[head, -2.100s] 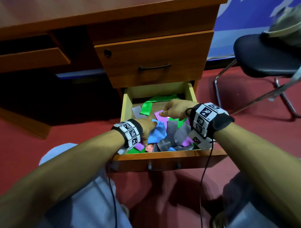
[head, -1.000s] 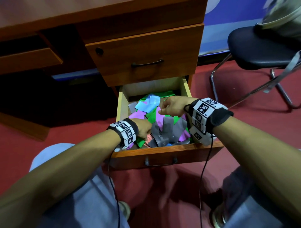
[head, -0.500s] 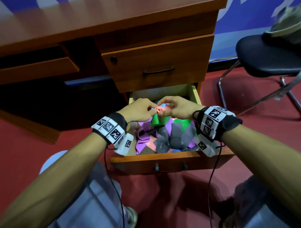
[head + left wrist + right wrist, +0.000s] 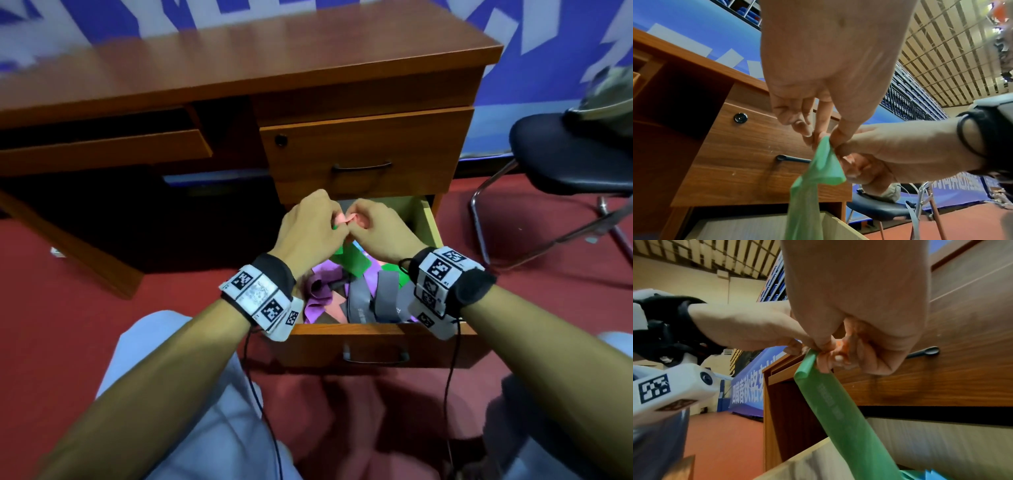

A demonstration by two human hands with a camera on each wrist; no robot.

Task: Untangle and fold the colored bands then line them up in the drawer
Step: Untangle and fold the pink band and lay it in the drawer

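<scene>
Seen from the head: left hand (image 4: 310,229) and right hand (image 4: 378,228) raised together above the back of the open light-wood bottom drawer (image 4: 430,226), knuckles nearly touching, fingertips of both curled in on a small salmon-pink stretchy band (image 4: 346,219) bunched between them. Below the pinch, a flat green elastic band (image 4: 352,260) hanging down toward the drawer, long axis near vertical, lower end lost among a loose heap of purple bands (image 4: 318,294) and grey bands (image 4: 373,298) lying unfolded at the drawer's front. From the left wrist: thumb and forefinger of the left hand (image 4: 828,73) closed on the crumpled top of the green band (image 4: 813,178), right hand (image 4: 890,146) pressed against it from the side, strip trailing straight down into the drawer. From the right wrist: right hand (image 4: 859,308) clamped on pink folds (image 4: 840,345) where the green strip (image 4: 838,410) meets them, left hand (image 4: 748,327) gripping the same spot; apparently a knot or twist, both hands equally near, free length entirely below the grip. Likely next: pulling apart sideways to loosen the tangle, green tail left to drop clear. Around: reddish wood desk (image 4: 239,72), shut upper drawer (image 4: 363,157) with dark handle, red floor (image 4: 85,291), black metal-legged chair (image 4: 568,154) to the right, blue banner wall (image 4: 565,41) behind.
</scene>
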